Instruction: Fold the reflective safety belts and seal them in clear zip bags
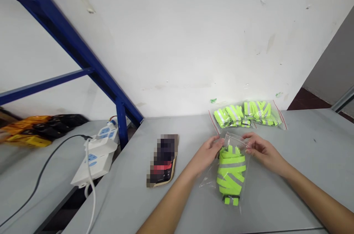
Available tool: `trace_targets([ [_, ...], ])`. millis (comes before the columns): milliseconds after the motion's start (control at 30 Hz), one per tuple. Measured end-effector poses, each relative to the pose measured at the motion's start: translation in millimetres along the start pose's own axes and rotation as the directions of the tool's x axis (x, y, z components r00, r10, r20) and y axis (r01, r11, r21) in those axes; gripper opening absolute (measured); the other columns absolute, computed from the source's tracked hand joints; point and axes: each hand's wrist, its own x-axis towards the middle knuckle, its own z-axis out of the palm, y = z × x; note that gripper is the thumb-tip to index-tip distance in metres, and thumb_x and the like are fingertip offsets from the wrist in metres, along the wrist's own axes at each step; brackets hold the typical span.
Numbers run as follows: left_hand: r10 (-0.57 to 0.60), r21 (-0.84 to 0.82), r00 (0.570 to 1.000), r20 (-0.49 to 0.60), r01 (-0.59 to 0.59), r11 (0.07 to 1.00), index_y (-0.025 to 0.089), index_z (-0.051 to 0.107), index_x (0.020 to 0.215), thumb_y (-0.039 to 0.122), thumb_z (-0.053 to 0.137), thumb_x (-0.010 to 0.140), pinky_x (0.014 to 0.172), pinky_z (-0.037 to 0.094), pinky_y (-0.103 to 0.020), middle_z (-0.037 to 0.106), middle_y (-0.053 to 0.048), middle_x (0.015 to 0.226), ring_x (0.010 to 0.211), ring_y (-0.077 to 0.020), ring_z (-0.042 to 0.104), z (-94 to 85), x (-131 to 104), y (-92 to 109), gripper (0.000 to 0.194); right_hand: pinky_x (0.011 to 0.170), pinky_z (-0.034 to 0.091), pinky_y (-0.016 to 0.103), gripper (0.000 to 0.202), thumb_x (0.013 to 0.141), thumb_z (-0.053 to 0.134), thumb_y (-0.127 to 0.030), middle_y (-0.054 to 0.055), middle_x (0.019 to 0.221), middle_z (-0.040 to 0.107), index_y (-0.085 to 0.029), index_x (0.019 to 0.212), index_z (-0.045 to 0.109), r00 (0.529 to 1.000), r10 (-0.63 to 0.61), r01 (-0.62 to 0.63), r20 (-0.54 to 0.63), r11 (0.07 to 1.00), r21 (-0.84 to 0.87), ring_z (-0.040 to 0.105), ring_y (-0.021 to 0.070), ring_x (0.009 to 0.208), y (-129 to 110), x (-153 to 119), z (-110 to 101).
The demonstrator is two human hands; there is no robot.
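Observation:
A clear plastic bag (247,160) lies on the grey table, its top edge toward the wall. Inside it is a folded yellow-green strap bundle (231,175) with silver stripes and a dark buckle at the near end. My left hand (208,152) pinches the bag's upper left corner between thumb and fingers. On the upper right corner, my right hand (260,151) has its thumb and fingers closed. Behind my hands, two more bagged strap bundles, one on the left (233,116) and one on the right (260,113), lie against the wall.
A phone (164,160) lies left of my left arm. Farther left are a blue metal frame (121,123), a white power strip (95,162) with cables, and orange, yellow and black items (41,128). The white wall (179,42) borders the table's back.

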Motion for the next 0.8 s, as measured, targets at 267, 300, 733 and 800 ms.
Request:
trace_targets([
  [267,0.288,-0.435,0.958,-0.005,-0.261,0.862,0.014,0.070,0.101,0.047,0.068,0.080,0.084,0.045,-0.028,0.070,-0.008,0.103,0.098,-0.0218,0.062,7.6,-8.6,10.5,0.038,0.077,0.053,0.034,0.012,0.085,0.063,-0.037,0.006,0.122,0.052,-0.026,0.087,0.059,0.992,-0.113,0.111,0.046,0.993,0.047,0.061,0.0191,0.094,-59.5,22.7,-3.0],
  [300,0.319,-0.437,0.946,-0.052,-0.309,0.845,0.015,0.070,0.102,0.046,0.064,0.084,0.085,0.045,-0.028,0.070,-0.008,0.104,0.098,-0.0217,0.062,9.1,-10.8,12.3,0.037,0.076,0.054,0.034,0.015,0.084,0.065,-0.038,0.007,0.119,0.054,-0.026,0.091,0.058,0.994,-0.106,0.105,0.003,0.990,0.090,0.061,0.0195,0.093,-59.3,26.1,-2.2],
  [733,0.227,-0.473,0.927,-0.300,-0.351,0.808,0.012,0.070,0.104,0.061,0.048,0.087,0.093,0.047,-0.039,0.073,-0.013,0.105,0.102,-0.0281,0.065,20.3,-14.1,0.8,0.057,0.069,0.048,0.024,0.019,0.080,0.070,-0.040,-0.001,0.079,0.061,-0.022,0.077,0.064,0.994,0.058,-0.031,-0.089,0.960,0.279,0.056,0.0131,0.075,-33.0,21.0,3.5],
  [800,0.239,-0.463,0.924,-0.297,-0.358,0.811,0.012,0.069,0.105,0.061,0.046,0.089,0.095,0.047,-0.040,0.072,-0.013,0.108,0.105,-0.0284,0.064,20.6,-14.6,1.7,0.057,0.068,0.047,0.024,0.019,0.080,0.071,-0.040,-0.001,0.078,0.061,-0.022,0.077,0.064,0.990,0.075,-0.037,-0.120,0.956,0.291,0.056,0.0133,0.074,-32.8,20.5,4.4],
])
